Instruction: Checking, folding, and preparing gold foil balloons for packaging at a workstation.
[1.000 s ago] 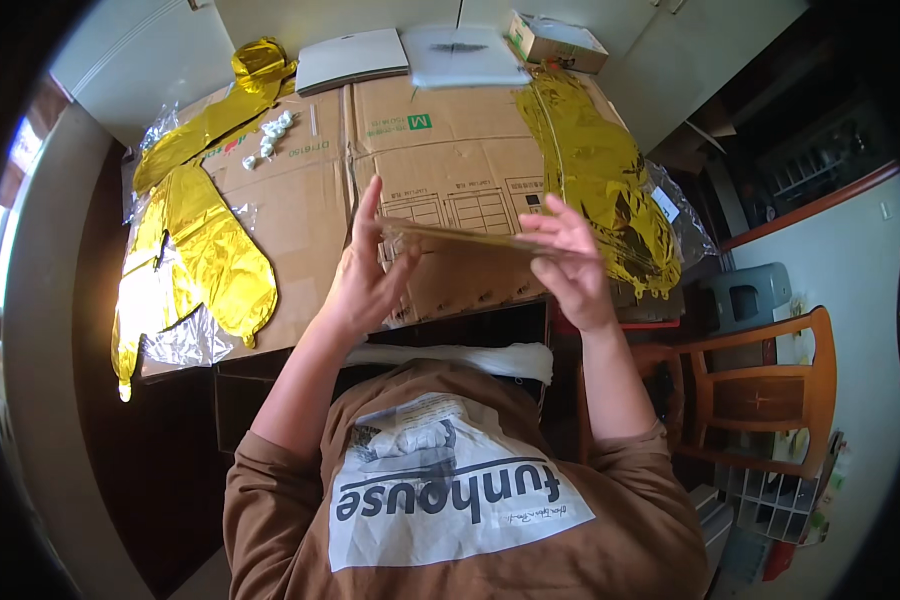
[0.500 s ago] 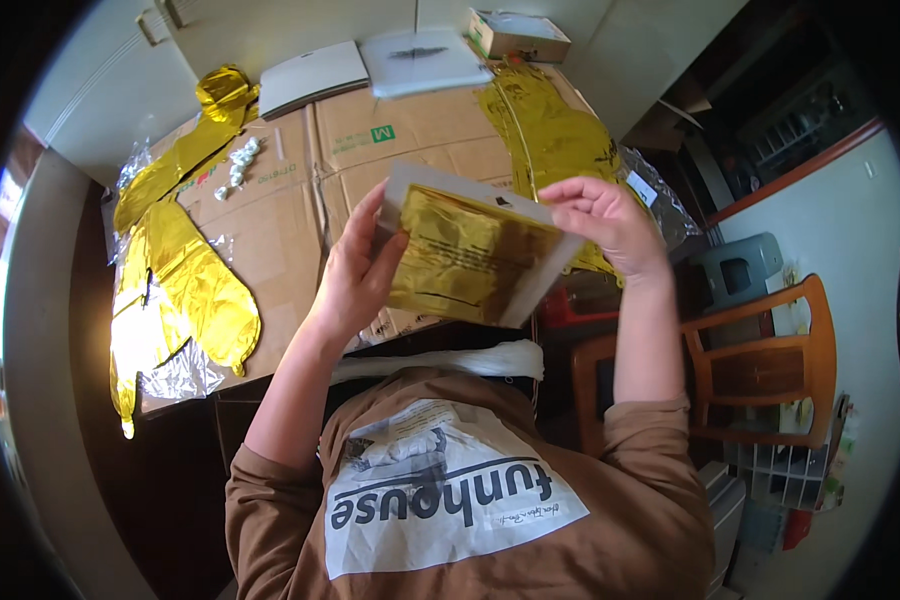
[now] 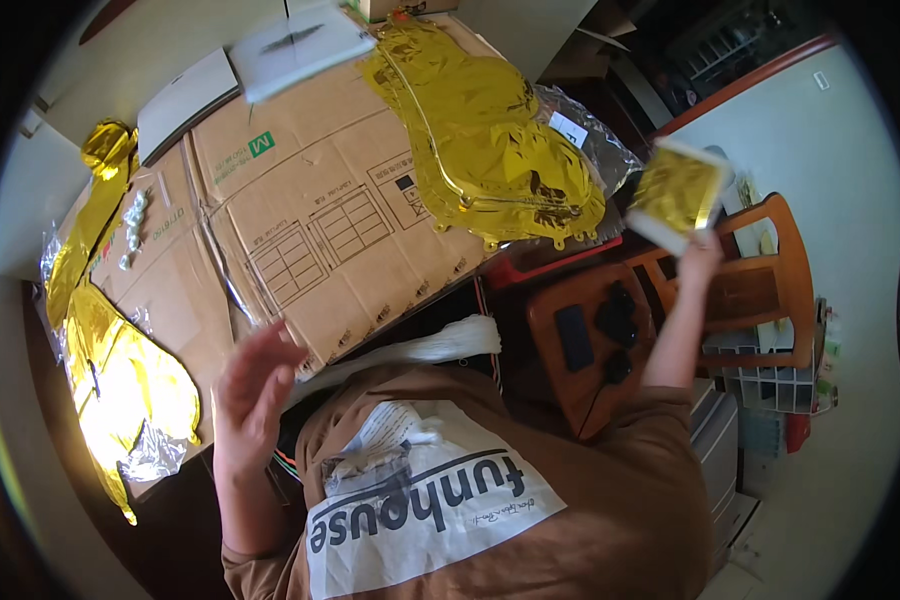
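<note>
My right hand (image 3: pixel 701 258) is stretched out to the right, closed on the lower edge of a flat, pale-edged plastic packet with folded gold foil inside (image 3: pixel 678 190). It holds the packet up in front of the chair's backrest. By the table's near edge, my left hand (image 3: pixel 253 385) is raised, slightly blurred, its fingers apart and nothing in them. A flat gold foil balloon (image 3: pixel 490 140) covers the right part of the cardboard. More crumpled gold foil (image 3: pixel 130 370) lies along the left side, beside a small string of white pieces (image 3: pixel 133 228).
Flattened cardboard (image 3: pixel 340 190) covers the table. At its far side lie a white box (image 3: pixel 190 105) and a pale translucent sheet (image 3: pixel 300 55). Clear plastic wrap (image 3: pixel 605 150) sits right of the balloon. A wooden chair (image 3: pixel 560 300) at the right carries a dark phone-like slab (image 3: pixel 574 337) and black items.
The packet was between both hands over the table. Now only my right hand holds it, far out to the right. My left hand has let go and dropped back. The view has turned rightward.
</note>
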Demonstrator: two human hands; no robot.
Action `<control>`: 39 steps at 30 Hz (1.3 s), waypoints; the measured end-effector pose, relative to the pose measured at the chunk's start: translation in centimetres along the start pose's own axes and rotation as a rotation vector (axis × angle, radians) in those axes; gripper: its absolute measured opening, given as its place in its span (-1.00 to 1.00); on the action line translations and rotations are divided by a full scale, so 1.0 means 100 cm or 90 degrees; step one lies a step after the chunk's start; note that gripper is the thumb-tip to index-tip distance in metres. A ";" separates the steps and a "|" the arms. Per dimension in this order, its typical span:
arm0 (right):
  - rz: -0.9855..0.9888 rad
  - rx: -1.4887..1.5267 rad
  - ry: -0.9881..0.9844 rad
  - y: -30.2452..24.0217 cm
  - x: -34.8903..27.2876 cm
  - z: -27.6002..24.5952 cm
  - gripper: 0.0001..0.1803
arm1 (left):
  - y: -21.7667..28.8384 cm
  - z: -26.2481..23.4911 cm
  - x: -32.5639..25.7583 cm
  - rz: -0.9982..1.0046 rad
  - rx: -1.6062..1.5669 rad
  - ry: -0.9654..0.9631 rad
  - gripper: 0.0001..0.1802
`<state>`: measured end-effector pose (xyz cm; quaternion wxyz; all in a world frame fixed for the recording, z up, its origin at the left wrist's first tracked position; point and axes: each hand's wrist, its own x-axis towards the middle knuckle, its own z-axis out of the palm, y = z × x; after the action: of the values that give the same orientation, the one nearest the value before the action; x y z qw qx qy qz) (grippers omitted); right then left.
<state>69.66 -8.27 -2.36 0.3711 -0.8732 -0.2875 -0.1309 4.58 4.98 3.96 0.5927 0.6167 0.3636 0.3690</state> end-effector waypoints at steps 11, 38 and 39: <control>0.139 0.023 -0.302 -0.011 -0.087 0.280 -0.77 | -0.005 -0.047 -0.057 -0.169 0.094 0.129 -0.66; -0.320 0.449 -1.670 -0.443 -0.515 0.049 -0.77 | -0.037 -0.136 -0.157 0.449 -0.343 0.822 -0.78; -0.285 0.404 -1.714 -0.442 -0.521 0.048 -0.82 | -0.049 -0.145 -0.171 0.441 -0.307 0.844 -0.78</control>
<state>1.52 -1.16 -3.36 -0.0353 -0.1438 -0.5668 0.8104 -16.22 -3.34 -0.94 0.2210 0.2003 0.3385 0.8924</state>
